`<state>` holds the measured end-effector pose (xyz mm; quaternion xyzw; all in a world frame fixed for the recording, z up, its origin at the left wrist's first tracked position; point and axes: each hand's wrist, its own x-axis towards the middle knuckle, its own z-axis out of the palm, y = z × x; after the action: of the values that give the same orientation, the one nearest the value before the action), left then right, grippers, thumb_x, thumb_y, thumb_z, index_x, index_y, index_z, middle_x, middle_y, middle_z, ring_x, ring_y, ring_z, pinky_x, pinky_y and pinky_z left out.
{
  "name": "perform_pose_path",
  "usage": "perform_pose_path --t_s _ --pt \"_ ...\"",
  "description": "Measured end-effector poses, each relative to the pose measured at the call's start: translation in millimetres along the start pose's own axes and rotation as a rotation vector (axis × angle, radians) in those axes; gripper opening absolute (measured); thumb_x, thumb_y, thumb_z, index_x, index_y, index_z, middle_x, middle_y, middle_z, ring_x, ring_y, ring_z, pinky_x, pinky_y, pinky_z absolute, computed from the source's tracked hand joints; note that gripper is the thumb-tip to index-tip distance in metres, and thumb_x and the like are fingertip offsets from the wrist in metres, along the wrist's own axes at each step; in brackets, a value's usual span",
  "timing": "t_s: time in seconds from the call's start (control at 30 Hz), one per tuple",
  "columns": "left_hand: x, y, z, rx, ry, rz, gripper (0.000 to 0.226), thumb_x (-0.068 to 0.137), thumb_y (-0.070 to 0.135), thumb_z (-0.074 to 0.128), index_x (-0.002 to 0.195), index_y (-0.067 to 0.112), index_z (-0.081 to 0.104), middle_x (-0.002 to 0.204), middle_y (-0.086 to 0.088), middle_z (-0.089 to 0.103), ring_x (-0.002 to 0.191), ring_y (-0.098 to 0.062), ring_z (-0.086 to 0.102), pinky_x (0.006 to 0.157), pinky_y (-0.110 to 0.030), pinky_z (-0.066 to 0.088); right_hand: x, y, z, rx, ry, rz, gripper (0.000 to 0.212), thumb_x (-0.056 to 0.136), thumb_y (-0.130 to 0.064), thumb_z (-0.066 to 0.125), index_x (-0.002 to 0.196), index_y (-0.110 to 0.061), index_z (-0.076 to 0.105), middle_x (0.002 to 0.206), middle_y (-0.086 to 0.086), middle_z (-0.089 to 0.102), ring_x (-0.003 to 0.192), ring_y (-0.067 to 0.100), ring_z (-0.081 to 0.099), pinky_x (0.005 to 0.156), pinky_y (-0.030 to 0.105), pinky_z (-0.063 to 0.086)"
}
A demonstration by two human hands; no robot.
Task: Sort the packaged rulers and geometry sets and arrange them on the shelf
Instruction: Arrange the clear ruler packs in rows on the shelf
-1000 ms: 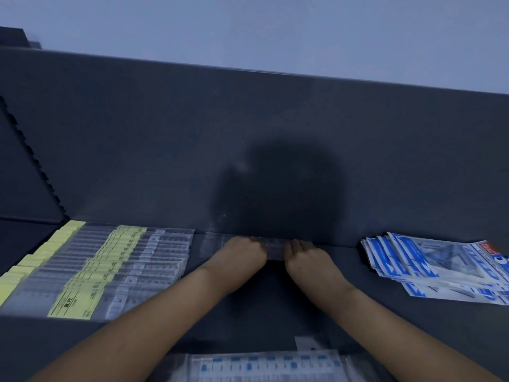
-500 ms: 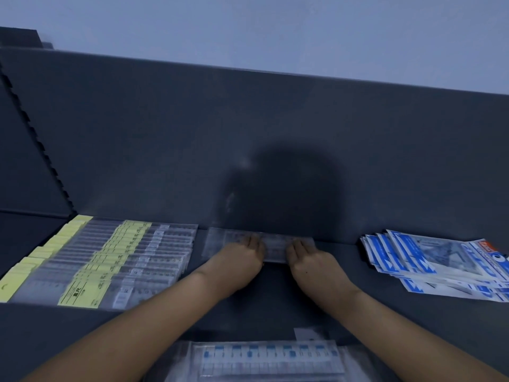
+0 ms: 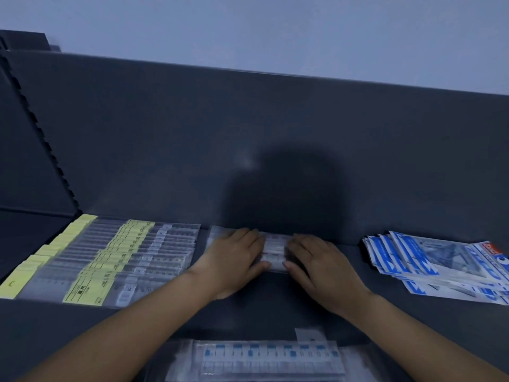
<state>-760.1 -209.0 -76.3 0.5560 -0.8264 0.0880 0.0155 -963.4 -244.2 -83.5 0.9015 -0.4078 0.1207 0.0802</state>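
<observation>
Ruler packs [image 3: 274,253] pressed by left hand [image 3: 237,260], right hand [image 3: 322,264], labels [image 3: 273,238] blurred

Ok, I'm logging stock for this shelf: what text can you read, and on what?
"直尺" (likely): front yellow label; its small print is blurred.
Scale numbers on the blue-marked ruler pack: too blurred.
Red tag and lettering on the blue geometry set packets: too blurred.

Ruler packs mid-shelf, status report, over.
Left hand and right hand press clear ruler packs. Yellow-label rulers left, blue sets right. Nothing blocking.
</observation>
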Motion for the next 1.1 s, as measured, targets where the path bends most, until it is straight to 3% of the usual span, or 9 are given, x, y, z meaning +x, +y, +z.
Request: perform_pose_path --t_s 0.13,0.17,0.3,0.4,0.5,0.7,0.83,0.97,1.1 --pt "-3 0 5 -0.059 -0.209 -0.1 0.075 0.091 0.062 0.002 0.151 0.017 0.0 0.159 -0.003 -0.004 0.146 -0.016 -0.004 0.117 -0.031 -0.004 3 0 4 0.08 -0.201 0.003 0.091 0.078 -0.064 -0.008 0.149 -0.013 0.019 0.156 -0.001 0.014 0.145 0.016 0.012 0.112 0.023 -0.002" --pt "-4 1 5 -0.097 -0.251 -0.112 0.068 0.096 0.056 0.011 0.151 0.017 -0.003 0.159 -0.002 -0.007 0.146 -0.015 -0.007 0.117 -0.031 -0.006 2 -1 7 0.089 -0.22 -0.002 0.091 0.078 -0.063 -0.01 0.149 -0.013 0.016 0.156 -0.003 0.01 0.145 0.015 0.009 0.113 0.023 -0.004" --pt "-5 -6 8 -0.143 -0.22 -0.102 0.07 0.092 0.058 0.005 0.151 0.019 0.007 0.158 -0.001 0.004 0.145 -0.016 0.003 0.116 -0.027 -0.001 0 -1 4 0.008 -0.213 0.029 0.079 0.097 -0.052 -0.003 0.126 -0.013 0.059 0.134 0.004 0.056 0.117 0.017 0.058 0.096 0.028 0.043" --pt "-2 -8 10 -0.136 -0.179 -0.105 0.08 0.086 0.067 -0.001 0.151 0.02 0.005 0.159 0.0 0.001 0.145 -0.015 -0.002 0.116 -0.027 -0.005 1 0 4 0.098 -0.209 0.0 0.093 0.077 -0.068 -0.012 0.149 -0.017 0.017 0.157 -0.004 0.013 0.143 0.009 0.013 0.112 0.023 0.005" --pt "-3 -5 13 -0.247 -0.26 -0.125 0.064 0.099 0.05 0.016 0.15 0.018 -0.007 0.158 0.002 -0.013 0.144 -0.011 -0.016 0.114 -0.026 -0.014 1 0 9 0.129 -0.294 0.025 0.094 0.07 -0.069 -0.01 0.149 -0.018 -0.009 0.157 -0.006 -0.01 0.135 -0.002 -0.018 0.111 0.024 -0.017" --pt "-6 -4 10 -0.296 -0.329 -0.149 0.066 0.098 0.051 0.015 0.148 0.019 -0.013 0.156 0.004 -0.022 0.141 -0.008 -0.022 0.111 -0.024 -0.018 0 3 7 0.176 -0.383 0.036 0.096 0.067 -0.072 -0.006 0.148 -0.021 -0.012 0.151 -0.012 -0.02 0.136 0.001 -0.023 0.115 0.03 -0.015" --pt "-7 -3 13 -0.297 -0.292 -0.165 0.09 0.073 0.069 -0.007 0.148 0.021 -0.012 0.156 0.007 -0.019 0.138 -0.002 -0.023 0.111 -0.024 -0.019 -2 3 11 0.149 -0.341 0.067 0.098 0.065 -0.077 -0.012 0.149 -0.026 -0.01 0.155 -0.009 -0.018 0.143 0.011 -0.018 0.116 0.034 -0.01" --pt "-8 -2 13 -0.271 -0.305 -0.214 0.075 0.09 0.063 0.008 0.149 0.021 -0.01 0.157 0.004 -0.019 0.142 -0.009 -0.022 0.116 -0.031 -0.016 -2 5 9 0.143 -0.379 0.081 0.1 0.063 -0.078 -0.012 0.148 -0.025 -0.011 0.156 -0.009 -0.016 0.143 0.009 -0.018 0.116 0.035 -0.01" --pt "-13 0 17 -0.288 -0.288 -0.277 0.087 0.079 0.075 0.0 0.149 0.025 -0.01 0.157 0.003 -0.018 0.143 -0.013 -0.021 0.117 -0.038 -0.014 -3 10 15 0.157 -0.334 0.076 0.11 0.055 -0.084 -0.023 0.149 -0.026 -0.01 0.157 -0.011 -0.015 0.14 0.004 -0.019 0.115 0.032 -0.011"
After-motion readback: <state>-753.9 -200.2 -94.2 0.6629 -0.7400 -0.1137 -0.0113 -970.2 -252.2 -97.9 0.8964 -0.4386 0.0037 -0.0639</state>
